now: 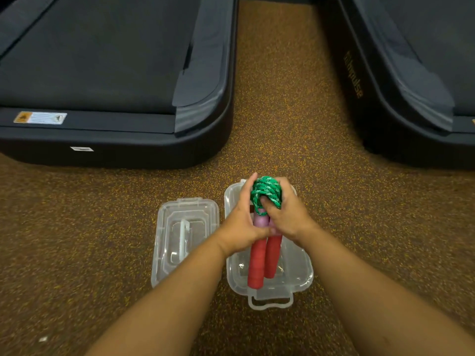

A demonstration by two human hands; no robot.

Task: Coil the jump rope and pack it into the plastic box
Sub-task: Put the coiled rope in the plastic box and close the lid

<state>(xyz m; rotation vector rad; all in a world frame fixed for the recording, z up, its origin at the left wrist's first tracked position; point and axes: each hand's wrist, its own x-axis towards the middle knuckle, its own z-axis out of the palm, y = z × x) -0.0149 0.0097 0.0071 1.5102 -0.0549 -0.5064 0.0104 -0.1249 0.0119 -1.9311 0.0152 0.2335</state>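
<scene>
Both hands hold the jump rope [264, 227] over the open plastic box [303, 276]: left hand [241, 222] clasps the handles, right hand [288, 214] wraps the green coil. Red handle ends dip inside the near rim. Lid [180, 235] lies just left. Speckled floor [282, 98] runs open between two treadmills [102, 73].

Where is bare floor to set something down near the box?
Bare: speckled brown floor left of the clear lid, and the strip between the black treadmills. Crowded: both hands hold the green jump rope over the clear plastic box.
</scene>
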